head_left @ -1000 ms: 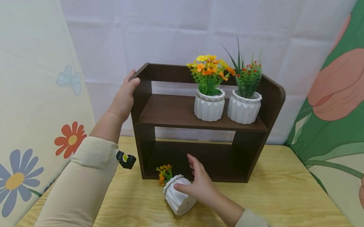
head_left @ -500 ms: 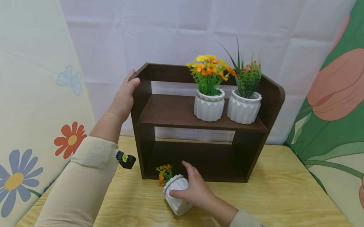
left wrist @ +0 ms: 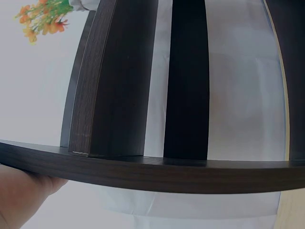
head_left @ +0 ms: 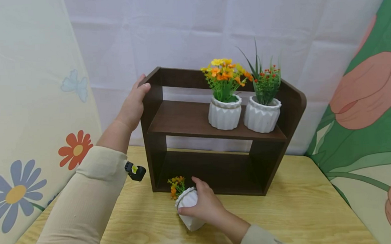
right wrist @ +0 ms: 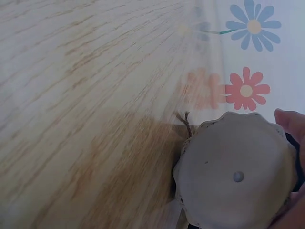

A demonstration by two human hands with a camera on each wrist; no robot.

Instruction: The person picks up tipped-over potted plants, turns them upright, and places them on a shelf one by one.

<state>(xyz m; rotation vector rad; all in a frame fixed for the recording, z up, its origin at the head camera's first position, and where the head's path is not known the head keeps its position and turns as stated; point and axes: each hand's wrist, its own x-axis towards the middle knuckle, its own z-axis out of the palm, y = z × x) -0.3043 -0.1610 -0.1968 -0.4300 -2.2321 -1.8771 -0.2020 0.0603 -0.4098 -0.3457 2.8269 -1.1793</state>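
Observation:
My left hand (head_left: 132,106) grips the upper left side panel of a dark brown two-tier shelf (head_left: 182,117), its thumb over the panel's edge. In the left wrist view part of that hand (left wrist: 24,193) shows behind the panel (left wrist: 143,174). A white fluted flowerpot (head_left: 187,200) with small orange flowers (head_left: 177,186) lies tipped over on the table before the shelf. Round this pot sits my right hand (head_left: 207,205), thumb on the near side and fingers on the far side. The right wrist view shows the pot's round base (right wrist: 233,171) with a small hole.
On the upper tier stand a white pot (head_left: 224,115) with yellow and orange flowers and another white pot (head_left: 262,117) with green leaves and red blooms. A wooden table (head_left: 304,212) bears the shelf. White cloth (head_left: 185,28) hangs behind, between flower-printed panels.
My right hand has moved left and closed in round the tipped flowerpot, covering more of it. The pot, the shelf and my left hand stay where they were.

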